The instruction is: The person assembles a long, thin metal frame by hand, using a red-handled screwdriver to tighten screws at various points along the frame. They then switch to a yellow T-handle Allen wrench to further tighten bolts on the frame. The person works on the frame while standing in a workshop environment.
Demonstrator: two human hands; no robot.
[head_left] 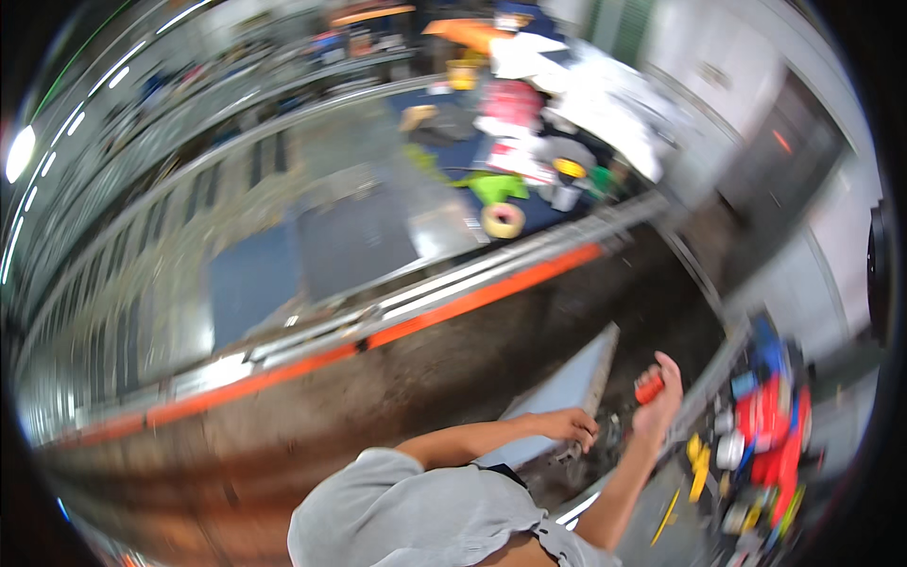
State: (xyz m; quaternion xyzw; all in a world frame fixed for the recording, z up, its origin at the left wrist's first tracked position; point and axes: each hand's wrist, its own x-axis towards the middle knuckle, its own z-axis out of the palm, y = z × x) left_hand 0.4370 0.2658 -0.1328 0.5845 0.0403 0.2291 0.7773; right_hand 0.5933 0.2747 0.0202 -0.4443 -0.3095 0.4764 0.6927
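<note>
Work looks part-done, judging only from this view, and blur limits it; a blue sheet (253,281) and a dark grey sheet (354,241) lie flat, side by side, on the long table (175,293), so that bit is prob. set; the pale panel (557,386) is off the table, in the gap beside it, partly under the L forearm, so handling it seems unfinished; can't tell what exactly is left.

L hand (570,427) is at the panel's R edge, fingers curled; can't tell if its grip is clamped there or just touching; R hand (664,395) is apart from the panel, its grip closed on a small orange-red thing (649,389), kind unclear.

Surface: table runs diagonally, w/ a metal rail and an orange strip (482,297) along the near side; far R end is piled w/ stuff, incl. a tape roll (503,220), a green cloth (498,187), a yellow tub (462,75) and white material (614,104); dark stripes cross the L part.

Room: brown floor (406,387) between table and person; at R, a second, cluttered surface w/ red items (763,416), a yellow tool (697,465) and a pencil-like stick (665,517); pale walls, a dark doorway (784,170), a bright lamp (21,154) far L.
</note>
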